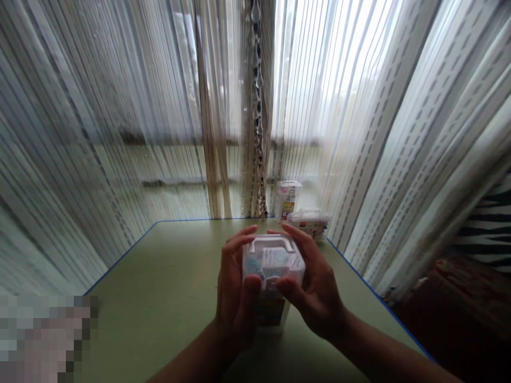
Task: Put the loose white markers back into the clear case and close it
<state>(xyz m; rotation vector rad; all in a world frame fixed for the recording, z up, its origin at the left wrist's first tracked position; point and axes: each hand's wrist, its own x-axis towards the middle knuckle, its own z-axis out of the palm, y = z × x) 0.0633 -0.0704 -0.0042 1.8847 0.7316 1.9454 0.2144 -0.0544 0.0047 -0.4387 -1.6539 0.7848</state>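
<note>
A small clear plastic box (271,260) with a moulded handle on its lid stands on the green table (171,287). Both my hands wrap around it. My left hand (235,287) grips its left side, fingers curled over the far edge and thumb on the near face. My right hand (311,282) holds the right side the same way, thumb pressed on the lid's front. A colourful label shows on the box's lower front between my wrists.
Two more clear boxes sit at the table's far right corner: one upright (288,199), one lying flat (310,222). Striped sheer curtains (120,133) surround the table. A bead string (258,117) hangs at the centre. A zebra-patterned cloth (491,223) is at right.
</note>
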